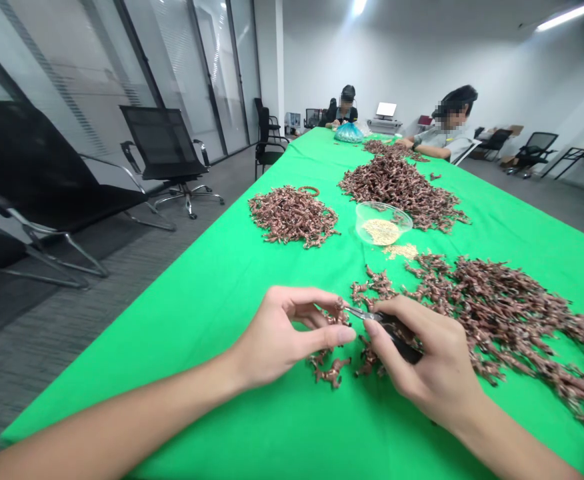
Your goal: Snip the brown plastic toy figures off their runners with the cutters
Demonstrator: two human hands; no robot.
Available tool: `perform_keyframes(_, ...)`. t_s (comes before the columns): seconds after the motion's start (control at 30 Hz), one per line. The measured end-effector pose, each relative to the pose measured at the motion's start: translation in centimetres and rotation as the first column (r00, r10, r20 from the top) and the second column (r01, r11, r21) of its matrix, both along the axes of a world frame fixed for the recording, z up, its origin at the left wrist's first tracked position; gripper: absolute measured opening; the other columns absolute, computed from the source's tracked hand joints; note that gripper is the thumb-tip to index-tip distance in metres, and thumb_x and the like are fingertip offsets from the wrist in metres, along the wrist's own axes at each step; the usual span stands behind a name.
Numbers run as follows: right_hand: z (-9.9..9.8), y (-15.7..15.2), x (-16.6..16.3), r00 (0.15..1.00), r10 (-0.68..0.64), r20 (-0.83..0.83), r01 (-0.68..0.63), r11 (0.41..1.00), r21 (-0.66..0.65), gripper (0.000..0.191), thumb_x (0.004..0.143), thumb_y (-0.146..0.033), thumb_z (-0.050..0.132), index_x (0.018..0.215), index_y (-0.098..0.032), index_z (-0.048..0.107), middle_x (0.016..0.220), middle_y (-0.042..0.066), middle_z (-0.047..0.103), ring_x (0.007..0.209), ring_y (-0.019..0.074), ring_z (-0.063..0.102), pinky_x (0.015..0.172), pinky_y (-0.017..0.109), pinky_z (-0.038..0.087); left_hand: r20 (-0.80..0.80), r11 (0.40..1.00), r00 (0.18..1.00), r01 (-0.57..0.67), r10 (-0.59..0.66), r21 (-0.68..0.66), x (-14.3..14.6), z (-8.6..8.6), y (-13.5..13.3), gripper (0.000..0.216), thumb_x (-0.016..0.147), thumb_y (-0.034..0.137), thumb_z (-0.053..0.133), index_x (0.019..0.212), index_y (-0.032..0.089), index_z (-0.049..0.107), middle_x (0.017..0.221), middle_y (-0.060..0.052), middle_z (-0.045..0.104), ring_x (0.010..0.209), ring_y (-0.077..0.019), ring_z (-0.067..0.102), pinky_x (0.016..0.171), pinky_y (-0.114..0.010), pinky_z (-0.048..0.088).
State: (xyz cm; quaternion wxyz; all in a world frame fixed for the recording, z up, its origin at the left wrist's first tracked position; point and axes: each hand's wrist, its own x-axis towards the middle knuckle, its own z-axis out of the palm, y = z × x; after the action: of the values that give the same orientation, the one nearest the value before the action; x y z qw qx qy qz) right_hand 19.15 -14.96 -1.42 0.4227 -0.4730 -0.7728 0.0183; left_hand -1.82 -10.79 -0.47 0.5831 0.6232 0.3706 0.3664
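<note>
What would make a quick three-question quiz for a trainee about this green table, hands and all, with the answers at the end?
1. What colour is the handle of the tool in the right hand?
A. Red
B. Black
C. Yellow

2. True or false: all of the pale grains are inside the clear bowl.

3. What does the left hand hold close to the tool's tip?

Key:
1. B, black.
2. False: some lie on the green cloth beside the bowl.
3. A small brown figurine, partly hidden by the fingers.
</note>
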Motion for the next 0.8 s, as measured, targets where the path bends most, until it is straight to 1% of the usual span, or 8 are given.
perform_keyframes(0.23, 0.0, -0.1, 0.0, 1.0, 0.004, 0.013, -0.005, 1.0, 0.017, 0.007, 0.087, -0.023, 0.065, 0.088, -0.016, 0.064, 0.071, -0.001, 0.061, 0.059, 0.0087, 0.055, 0.054, 0.022, 0.041, -0.029, 1.0, 1.0, -0.003, 0.003, 0.025, 0.1, 0.0, 0.0, 0.038, 0.068, 0.032, 0.086, 0.099, 0.012, 0.074, 0.072, -0.003, 0.072, 0.061, -0.013, 0.064, 0.06, -0.023, 0.053)
perform_keyframes(0.4, 0.3, -0.3, -0.2, 1.0, 0.006, 0.01, -0.006, 1.0, -0.001, 0.008, 0.087, -0.024, 0.064, 0.084, -0.016, 0.064, 0.066, -0.002, 0.059, 0.054, 0.0084, 0.052, 0.051, 0.023, 0.038, -0.063, 0.986, 0.998, 0.035, -0.025, 0.162, 0.1, 0.3, -0.1, 0.031, 0.074, 0.032, 0.082, 0.097, 0.012, 0.076, 0.083, -0.005, 0.073, 0.069, -0.0153, 0.067, 0.065, -0.025, 0.056)
perform_keyframes(0.47, 0.5, -0.4, -0.2, 1.0, 0.007, -0.016, -0.009, 0.996, -0.091, 0.014, 0.088, -0.027, 0.063, 0.079, -0.017, 0.064, 0.06, -0.003, 0.056, 0.049, 0.0081, 0.049, 0.048, 0.023, 0.035, -0.092, 0.962, 0.995, 0.054, -0.03, 0.268, -0.1, 0.5, -0.1, 0.026, 0.076, 0.031, 0.081, 0.095, 0.014, 0.077, 0.089, -0.006, 0.074, 0.075, -0.0161, 0.069, 0.071, -0.026, 0.057)
perform_keyframes(0.53, 0.9, -0.5, -0.2, 0.997, 0.027, -0.069, -0.044, 0.965, -0.259, 0.024, 0.09, -0.032, 0.06, 0.071, -0.018, 0.062, 0.054, -0.005, 0.052, 0.045, 0.008, 0.045, 0.044, 0.023, 0.032, -0.122, 0.929, 0.992, 0.061, -0.018, 0.365, -0.2, 0.6, 0.0, 0.023, 0.076, 0.029, 0.08, 0.096, 0.016, 0.079, 0.098, -0.007, 0.075, 0.083, -0.0178, 0.07, 0.079, -0.027, 0.057)
perform_keyframes(0.63, 1.2, -0.6, -0.1, 0.979, 0.051, -0.199, -0.149, 0.844, -0.515, 0.037, 0.092, -0.04, 0.057, 0.062, -0.019, 0.057, 0.05, -0.005, 0.043, 0.045, 0.0086, 0.039, 0.041, 0.023, 0.028, -0.144, 0.884, 0.989, 0.082, -0.017, 0.461, -0.3, 0.7, 0.1, 0.025, 0.078, 0.029, 0.079, 0.101, 0.018, 0.079, 0.106, -0.008, 0.075, 0.094, -0.021, 0.07, 0.088, -0.031, 0.056)
perform_keyframes(0.7, 1.4, -0.6, 0.1, 0.96, 0.043, -0.276, -0.208, 0.767, -0.607, 0.04, 0.092, -0.043, 0.057, 0.06, -0.019, 0.054, 0.051, -0.005, 0.04, 0.045, 0.0085, 0.036, 0.039, 0.023, 0.027, -0.154, 0.882, 0.987, 0.104, -0.037, 0.459, -0.3, 0.7, 0.1, 0.026, 0.078, 0.028, 0.079, 0.102, 0.017, 0.078, 0.102, -0.008, 0.076, 0.09, -0.0206, 0.071, 0.085, -0.031, 0.056)
perform_keyframes(0.73, 1.4, -0.6, 0.2, 0.954, 0.038, -0.297, -0.223, 0.752, -0.621, 0.04, 0.092, -0.043, 0.057, 0.061, -0.019, 0.054, 0.052, -0.005, 0.039, 0.045, 0.0085, 0.035, 0.039, 0.022, 0.027, -0.156, 0.897, 0.987, 0.109, -0.046, 0.428, -0.2, 0.7, 0.1, 0.026, 0.078, 0.027, 0.079, 0.102, 0.016, 0.078, 0.098, -0.007, 0.076, 0.086, -0.0197, 0.071, 0.082, -0.03, 0.057)
perform_keyframes(0.8, 1.5, -0.4, 0.3, 0.956, 0.042, -0.289, -0.215, 0.772, -0.598, 0.038, 0.093, -0.043, 0.056, 0.063, -0.019, 0.057, 0.052, -0.005, 0.041, 0.045, 0.0089, 0.037, 0.039, 0.022, 0.028, -0.137, 0.944, 0.989, 0.09, -0.048, 0.318, -0.1, 0.6, 0.2, 0.027, 0.075, 0.027, 0.081, 0.099, 0.015, 0.077, 0.092, -0.006, 0.076, 0.079, -0.0178, 0.071, 0.075, -0.027, 0.057)
